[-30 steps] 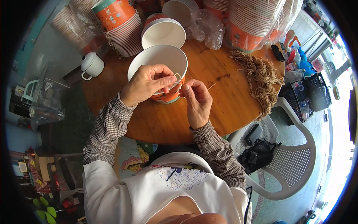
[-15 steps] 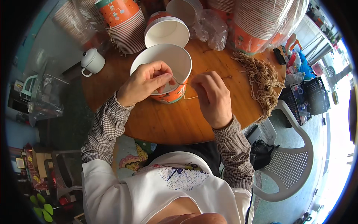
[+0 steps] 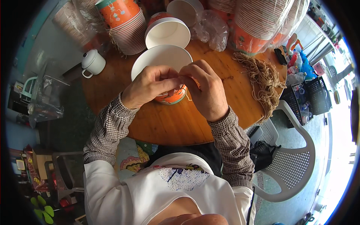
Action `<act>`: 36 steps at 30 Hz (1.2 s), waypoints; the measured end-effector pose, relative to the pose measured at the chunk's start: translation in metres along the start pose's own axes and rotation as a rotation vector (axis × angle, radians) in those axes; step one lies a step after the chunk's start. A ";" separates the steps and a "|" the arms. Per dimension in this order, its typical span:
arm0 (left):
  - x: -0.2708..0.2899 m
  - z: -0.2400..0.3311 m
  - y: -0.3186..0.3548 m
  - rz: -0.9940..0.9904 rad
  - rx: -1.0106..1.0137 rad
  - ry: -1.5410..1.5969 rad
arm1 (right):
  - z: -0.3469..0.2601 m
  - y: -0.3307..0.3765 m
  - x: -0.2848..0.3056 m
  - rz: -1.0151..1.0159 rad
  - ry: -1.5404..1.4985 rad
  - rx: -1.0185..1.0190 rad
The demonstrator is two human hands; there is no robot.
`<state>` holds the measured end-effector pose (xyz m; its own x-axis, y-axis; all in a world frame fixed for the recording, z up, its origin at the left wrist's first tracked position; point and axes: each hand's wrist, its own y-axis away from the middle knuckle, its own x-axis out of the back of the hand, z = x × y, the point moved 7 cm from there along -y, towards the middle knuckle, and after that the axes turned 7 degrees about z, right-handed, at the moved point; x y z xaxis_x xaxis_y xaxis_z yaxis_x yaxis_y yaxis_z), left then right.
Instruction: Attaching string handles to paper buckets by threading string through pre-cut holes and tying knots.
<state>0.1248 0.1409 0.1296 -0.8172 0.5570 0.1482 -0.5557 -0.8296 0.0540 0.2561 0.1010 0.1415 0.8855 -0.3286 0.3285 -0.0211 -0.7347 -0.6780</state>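
A large orange paper bucket [image 3: 150, 57] with a white inside stands on the wooden table in front of me. Over its near rim, my left hand [image 3: 152, 85] pinches a thin cord with thumb and fingers. My right hand [image 3: 205, 88] is closed on the same cord, its fingertips meeting those of the left. Most of the cord is hidden by my fingers; a pale bit of cord [image 3: 189, 96] shows beside the bucket, below my right hand. On the right of the table lies a heap of tan cords [image 3: 262, 80].
Behind the bucket lies another paper bucket [image 3: 167, 33], its mouth toward me. Stacked buckets [image 3: 127, 33] stand at the back left, plastic-wrapped stacks [image 3: 258, 22] at the back right. A white lidded mug [image 3: 93, 63] sits at the left. A plastic chair [image 3: 288, 165] is at right.
My right hand has moved left and slightly up to meet my left hand. The stretch of cord seen between them is now hidden. My left hand has shifted slightly right.
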 end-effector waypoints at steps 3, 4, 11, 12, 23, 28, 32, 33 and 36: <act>0.000 -0.002 -0.002 0.050 -0.031 -0.052 | 0.009 0.004 0.001 0.043 -0.148 -0.060; 0.001 -0.003 -0.002 0.043 -0.023 -0.016 | 0.025 0.010 -0.002 0.045 -0.304 -0.287; 0.002 0.001 0.002 0.085 -0.104 -0.049 | 0.037 0.029 -0.020 -0.067 -0.616 -0.686; 0.001 0.001 0.002 0.084 -0.105 -0.050 | 0.038 0.030 -0.022 -0.074 -0.624 -0.676; 0.009 0.002 0.002 0.229 -0.223 0.042 | 0.036 0.034 -0.025 -0.016 -0.630 -0.591; 0.008 0.006 0.007 0.259 -0.391 -0.275 | 0.040 0.036 -0.026 0.016 -0.661 -0.607; 0.001 0.017 0.012 0.296 -0.513 -0.435 | 0.039 0.034 -0.024 0.017 -0.661 -0.595; 0.000 0.019 0.012 0.295 -0.512 -0.435 | 0.039 0.033 -0.023 0.014 -0.647 -0.580; 0.000 0.021 0.011 0.274 -0.563 -0.487 | 0.030 0.025 -0.015 0.034 -0.453 -0.410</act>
<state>0.1220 0.1309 0.1514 -0.8493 0.1483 0.5066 -0.4447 -0.7182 -0.5352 0.2562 0.1052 0.1001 0.9886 -0.1370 -0.0625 -0.1503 -0.9263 -0.3455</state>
